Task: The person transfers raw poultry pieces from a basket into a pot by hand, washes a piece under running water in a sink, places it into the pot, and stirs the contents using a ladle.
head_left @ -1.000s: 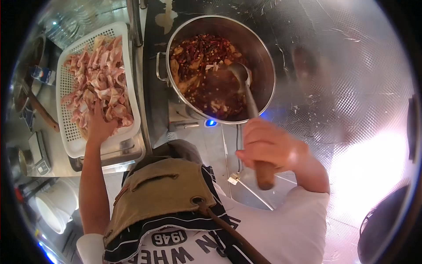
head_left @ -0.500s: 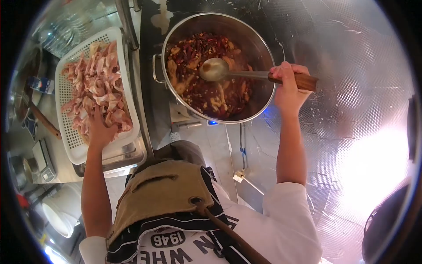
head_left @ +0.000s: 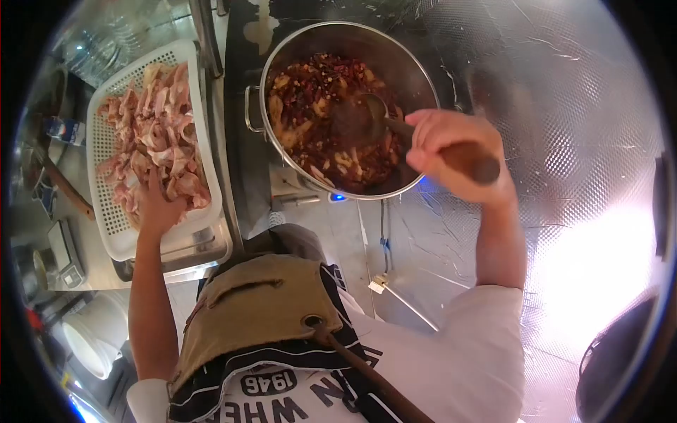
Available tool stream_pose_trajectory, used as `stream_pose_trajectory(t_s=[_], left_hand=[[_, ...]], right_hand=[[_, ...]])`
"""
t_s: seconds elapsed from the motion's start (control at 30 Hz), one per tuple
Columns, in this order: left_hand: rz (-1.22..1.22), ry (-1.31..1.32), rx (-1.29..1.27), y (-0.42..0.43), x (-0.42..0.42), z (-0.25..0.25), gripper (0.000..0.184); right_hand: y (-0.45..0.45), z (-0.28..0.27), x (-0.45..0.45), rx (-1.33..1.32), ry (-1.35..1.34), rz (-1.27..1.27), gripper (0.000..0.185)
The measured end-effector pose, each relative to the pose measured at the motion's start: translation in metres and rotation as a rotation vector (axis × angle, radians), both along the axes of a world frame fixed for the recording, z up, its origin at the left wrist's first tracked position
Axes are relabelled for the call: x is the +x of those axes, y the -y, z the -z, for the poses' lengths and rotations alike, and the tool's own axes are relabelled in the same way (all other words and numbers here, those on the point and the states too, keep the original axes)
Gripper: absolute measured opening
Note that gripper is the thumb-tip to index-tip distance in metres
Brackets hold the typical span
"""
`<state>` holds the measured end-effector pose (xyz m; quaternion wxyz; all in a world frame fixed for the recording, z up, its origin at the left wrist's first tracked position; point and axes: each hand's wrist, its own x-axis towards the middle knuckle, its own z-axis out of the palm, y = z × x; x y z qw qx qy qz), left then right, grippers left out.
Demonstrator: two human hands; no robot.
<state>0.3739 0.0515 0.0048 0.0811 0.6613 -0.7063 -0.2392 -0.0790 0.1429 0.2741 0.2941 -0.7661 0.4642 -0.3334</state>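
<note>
My right hand [head_left: 458, 151] is wrapped round the wooden handle of a metal ladle [head_left: 398, 127], near the right rim of a large steel pot [head_left: 416, 77]. The ladle's bowl is sunk in dark red broth with chillies and pale pieces [head_left: 331, 134]. On the left, my left hand [head_left: 161, 210] rests with spread fingers on raw meat pieces [head_left: 159, 134], heaped in a white perforated basket [head_left: 104, 204]. Some of its fingertips are partly hidden among the meat.
A metal tray [head_left: 204, 243] sits under the basket. Left of it are a scale [head_left: 65, 254], a wooden-handled utensil [head_left: 67, 185] and a blue packet [head_left: 65, 130]. White buckets [head_left: 92, 338] stand below. A metal rail [head_left: 206, 35] runs beside the basket.
The ladle first swung up out of the broth, bowl showing, then dipped back in. My right hand rose from below the pot to its right side. My left hand stays on the meat.
</note>
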Motion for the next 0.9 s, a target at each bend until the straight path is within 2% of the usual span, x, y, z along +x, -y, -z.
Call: stream_pose_trajectory(t_s=[0.03,0.13,0.23,0.37,0.57,0.67,0.77,0.87,0.9], left_hand=[[-0.015,-0.008,0.014,0.0,-0.003,-0.003,0.099],[-0.045,-0.009,0.065,0.0,-0.01,-0.017,0.098],[-0.028,0.016,0.054,0.0,-0.009,-0.017,0.098],[0.018,0.019,-0.014,0.003,0.0,0.002,0.097],[0.045,0.036,-0.012,0.001,-0.009,-0.009,0.095],[0.029,-0.095,0.029,0.004,-0.001,0.003,0.094],[0.075,-0.063,-0.004,0.005,0.006,0.012,0.094],[0.005,-0.223,0.073,0.001,-0.006,-0.004,0.094],[0.025,-0.168,0.038,0.001,-0.004,-0.001,0.095]], right_hand=[[-0.004,-0.014,0.002,0.07,-0.099,-0.133,0.017],[-0.018,-0.028,-0.001,0.152,-0.092,-0.145,0.012],[-0.034,-0.028,-0.018,0.081,0.202,0.015,0.013],[-0.057,-0.004,-0.032,0.053,0.428,0.186,0.014],[-0.078,0.015,-0.036,0.159,0.3,0.138,0.015],[-0.076,0.026,-0.019,0.189,0.185,0.076,0.017],[-0.072,0.027,0.003,0.253,0.024,-0.111,0.013],[-0.077,0.014,0.013,0.277,-0.084,-0.322,0.024],[-0.078,0.006,0.016,0.284,-0.101,-0.354,0.026]])
